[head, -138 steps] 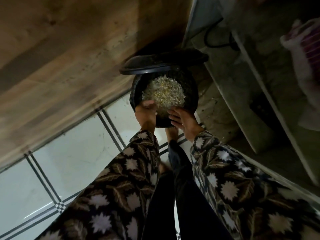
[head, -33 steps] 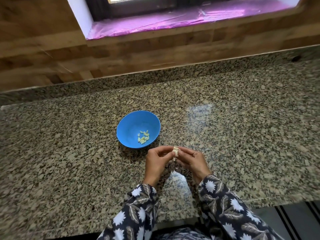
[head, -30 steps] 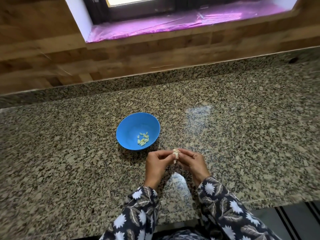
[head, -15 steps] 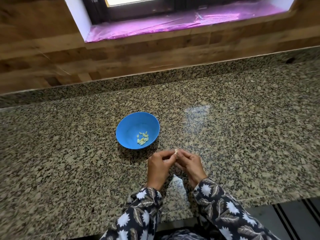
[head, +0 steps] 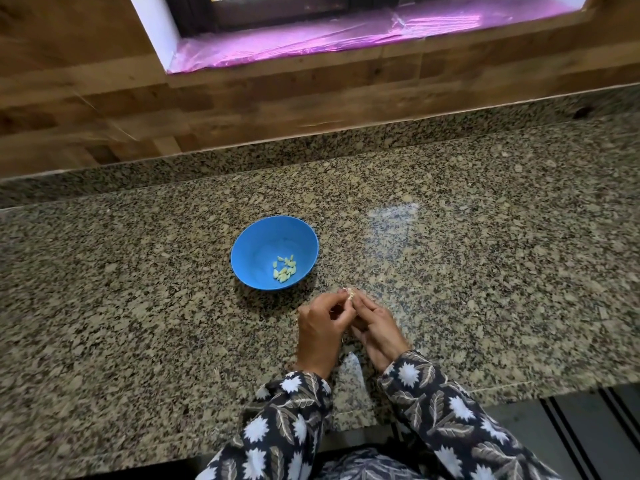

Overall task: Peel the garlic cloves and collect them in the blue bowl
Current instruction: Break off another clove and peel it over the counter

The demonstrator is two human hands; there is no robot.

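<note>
A blue bowl (head: 258, 244) stands on the granite counter (head: 485, 271), with several peeled garlic cloves (head: 284, 268) lying in its bottom. Just in front and to the right of the bowl, my left hand (head: 320, 329) and my right hand (head: 375, 323) meet fingertip to fingertip. Between the fingertips of both hands a small pale garlic clove (head: 349, 292) is pinched; most of it is hidden by the fingers.
A wooden wall panel (head: 242, 109) rises behind the counter, with a window sill covered in pink film (head: 346, 36) above it. The counter's front edge (head: 502, 389) runs near my sleeves, and dark floor shows at the bottom right.
Several seconds ago both hands were at a black bin of peels on the floor. Over the last second both hands stay together on the clove, drawn slightly closer, with less of it showing.
</note>
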